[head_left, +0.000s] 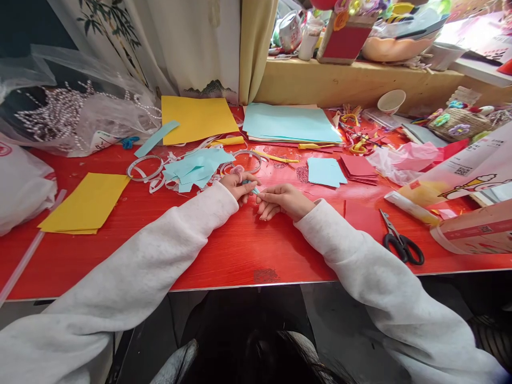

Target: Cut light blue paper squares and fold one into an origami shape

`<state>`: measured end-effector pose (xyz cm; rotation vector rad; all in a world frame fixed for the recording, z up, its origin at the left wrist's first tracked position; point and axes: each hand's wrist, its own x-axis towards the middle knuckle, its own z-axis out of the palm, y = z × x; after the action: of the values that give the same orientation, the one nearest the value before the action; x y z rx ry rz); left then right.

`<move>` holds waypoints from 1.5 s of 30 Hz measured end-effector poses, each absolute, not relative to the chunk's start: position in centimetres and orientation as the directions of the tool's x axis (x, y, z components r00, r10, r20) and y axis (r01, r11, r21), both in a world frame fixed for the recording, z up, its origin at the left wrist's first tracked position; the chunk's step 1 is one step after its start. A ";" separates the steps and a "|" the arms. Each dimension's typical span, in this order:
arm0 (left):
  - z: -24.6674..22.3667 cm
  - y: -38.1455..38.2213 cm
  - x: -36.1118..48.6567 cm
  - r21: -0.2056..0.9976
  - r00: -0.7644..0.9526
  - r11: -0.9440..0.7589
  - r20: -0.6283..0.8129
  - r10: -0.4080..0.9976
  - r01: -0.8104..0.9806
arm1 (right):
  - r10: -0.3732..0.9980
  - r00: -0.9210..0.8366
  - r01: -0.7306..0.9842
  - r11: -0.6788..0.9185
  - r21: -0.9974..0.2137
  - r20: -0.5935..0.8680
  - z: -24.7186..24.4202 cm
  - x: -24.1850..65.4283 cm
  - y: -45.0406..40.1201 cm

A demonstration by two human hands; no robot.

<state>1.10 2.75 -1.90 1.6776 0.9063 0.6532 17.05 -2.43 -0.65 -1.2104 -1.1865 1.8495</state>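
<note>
My left hand and my right hand meet over the middle of the red table. Between their fingertips is a small folded piece of light blue paper, pinched from both sides. Fingers hide most of it. Just beyond my left hand lies a loose heap of light blue paper pieces among white scraps. A roll of tape rests left of the heap, and another tape roll is behind my left hand. Right of my hands are stacked light blue squares and red squares.
Black-handled scissors lie at the right beside a paper cup. Yellow sheets are at the left, with a yellow sheet and large blue sheets along the back. Plastic bags crowd the left edge.
</note>
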 end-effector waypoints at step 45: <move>-1.5 2.2 1.3 0.978 0.537 -0.077 -0.041 0.843 0.195 | 0.997 -0.026 0.116 0.071 -0.991 0.068 -0.7 17.4 -2.2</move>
<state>1.32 2.20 -1.52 1.5893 0.9067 0.6815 17.43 -2.16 -0.71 -1.2319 -1.3434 1.1151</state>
